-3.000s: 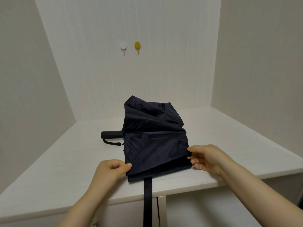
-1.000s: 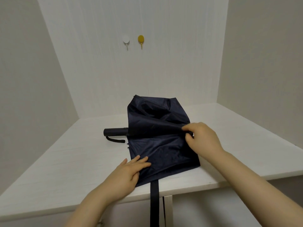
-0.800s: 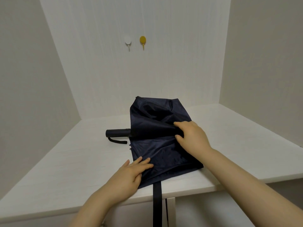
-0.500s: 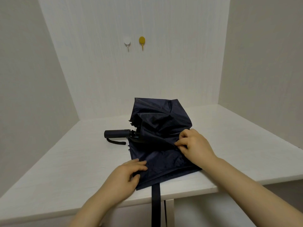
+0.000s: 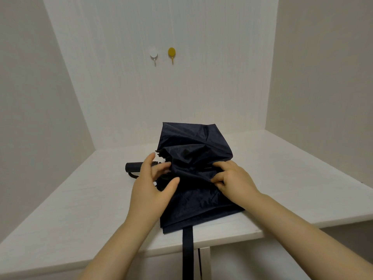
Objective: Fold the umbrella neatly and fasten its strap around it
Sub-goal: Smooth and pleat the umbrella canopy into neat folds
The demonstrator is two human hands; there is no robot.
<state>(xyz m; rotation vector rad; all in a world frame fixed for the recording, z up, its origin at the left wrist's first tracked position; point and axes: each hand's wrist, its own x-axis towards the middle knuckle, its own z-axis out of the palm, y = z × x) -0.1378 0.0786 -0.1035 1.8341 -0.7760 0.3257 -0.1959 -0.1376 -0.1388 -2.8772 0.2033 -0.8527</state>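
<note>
Two bare hands work on a dark navy umbrella (image 5: pixel 193 174) that lies collapsed on a white bench (image 5: pixel 70 209), near its front edge and roughly at its centre. The canopy fabric is loose and bunched, not rolled: the far part stands up in crumpled folds, while the near part lies flatter in stacked layers that reach almost to the bench edge.

The black handle (image 5: pixel 133 167) points to the left, lying on the bench surface, with a short wrist loop (image 5: pixel 132 175) beneath it.

The strap (image 5: pixel 188 253) runs from the near edge of the fabric, crosses the bench edge and hangs straight down in front of it. It is unfastened and touches neither hand.

Left hand (image 5: pixel 151 184): grip wide, fingers spread and extended toward the handle end of the canopy. The fingertips lie at the fabric by the rib ends; the thumb points toward the right over the cloth. No fabric is clamped in this hand.

Right hand (image 5: pixel 234 180): grip narrow, fingers curled and pinching a fold of canopy fabric at the middle of the umbrella's right side. The forearm rests across the near right corner of the cloth.

On the rear wall, well above the bench, a white hook (image 5: pixel 153 53) and a yellow hook (image 5: pixel 171 53) sit side by side.
</note>
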